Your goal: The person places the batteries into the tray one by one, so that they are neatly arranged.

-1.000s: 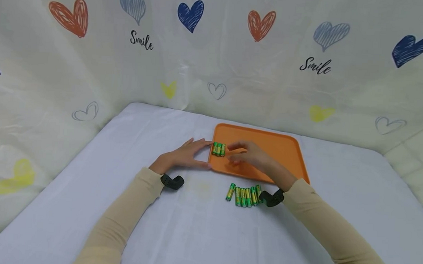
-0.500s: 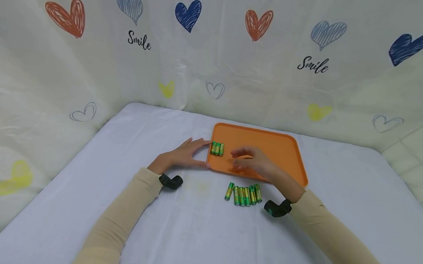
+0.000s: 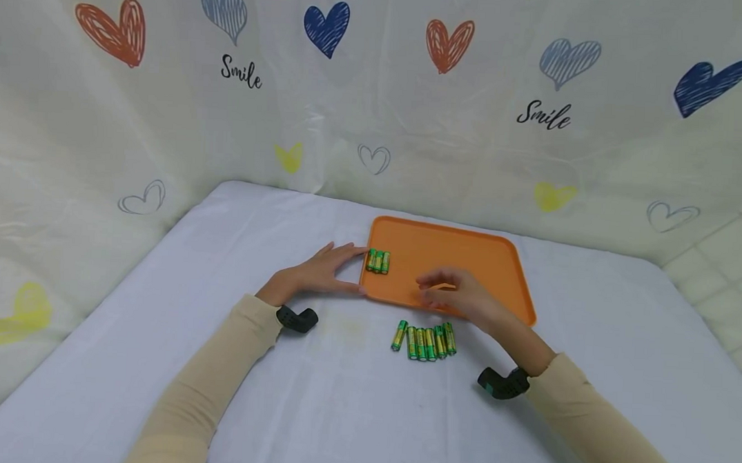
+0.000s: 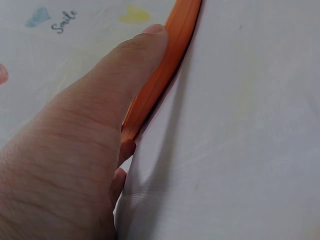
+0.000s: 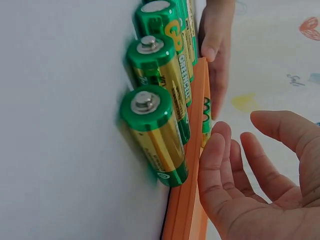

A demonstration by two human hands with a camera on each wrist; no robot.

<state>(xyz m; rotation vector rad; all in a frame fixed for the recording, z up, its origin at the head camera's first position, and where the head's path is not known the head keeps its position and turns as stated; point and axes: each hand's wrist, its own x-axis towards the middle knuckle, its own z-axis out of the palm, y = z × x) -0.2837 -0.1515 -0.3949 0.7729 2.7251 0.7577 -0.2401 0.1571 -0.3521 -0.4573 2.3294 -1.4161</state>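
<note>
The batteries (image 5: 156, 137) are smooth and glossy, with shiny metal tips (image 5: 145, 101). The tray (image 3: 470, 246) looks like smooth matt plastic. The tablecloth (image 3: 326, 409) is matt, softly creased fabric; the sleeves (image 3: 180, 389) are matt cloth. The wall sheet (image 3: 376, 107) shines faintly, perhaps plastic, too distant to be sure.

Two beige, creased long sleeves: left sleeve (image 3: 205, 383) and right sleeve (image 3: 605, 423). At the cuffs, a black, bent left camera (image 3: 297, 319) and matching right camera (image 3: 507, 383), the latter bearing a small teal patch (image 3: 489, 388).
</note>
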